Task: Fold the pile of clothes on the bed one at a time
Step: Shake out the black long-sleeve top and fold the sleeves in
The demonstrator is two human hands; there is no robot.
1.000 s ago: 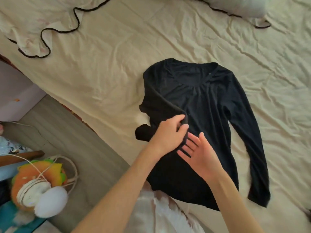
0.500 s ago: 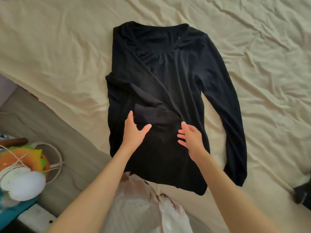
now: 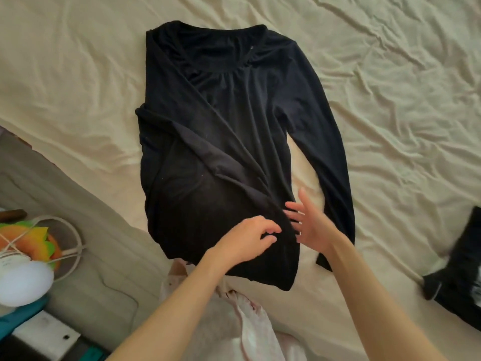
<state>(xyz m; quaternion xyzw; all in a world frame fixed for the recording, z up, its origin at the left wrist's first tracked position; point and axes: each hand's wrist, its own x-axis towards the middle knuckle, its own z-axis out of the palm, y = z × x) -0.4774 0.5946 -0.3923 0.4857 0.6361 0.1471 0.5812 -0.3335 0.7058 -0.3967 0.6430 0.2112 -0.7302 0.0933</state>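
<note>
Shirt: I am looking down at a black long-sleeved shirt lying flat on the sheet, collar at the far end, hem just under my wrists.
Left sleeve: it is lying folded across the shirt body, running diagonally from the far left shoulder down toward my fingertips, its cuff end just beyond my left knuckles.
Right sleeve: it is stretching out straight on the sheet, just past my right fingers on their outer side, with a strip of bare sheet showing between it and the shirt body.
Left hand: I am resting it palm down on the lower shirt, fingers curled with the tips touching the cloth near the side edge; I cannot tell whether any fabric is pinched between them.
Right hand: I am holding it edge-on at the shirt's right side seam, fingers straight and spread apart, thumb pointing away from me, gripping nothing.
Between the hands: my two sets of fingertips are facing each other, close but apart, with the shirt's edge between them.
Dark garment: it is lying well to the right of my right hand at the picture's edge, black with white patches, blurred.
Lamp: a white rounded shape is sitting far to the left of my left arm, off the bed, beside something orange and green.
</note>
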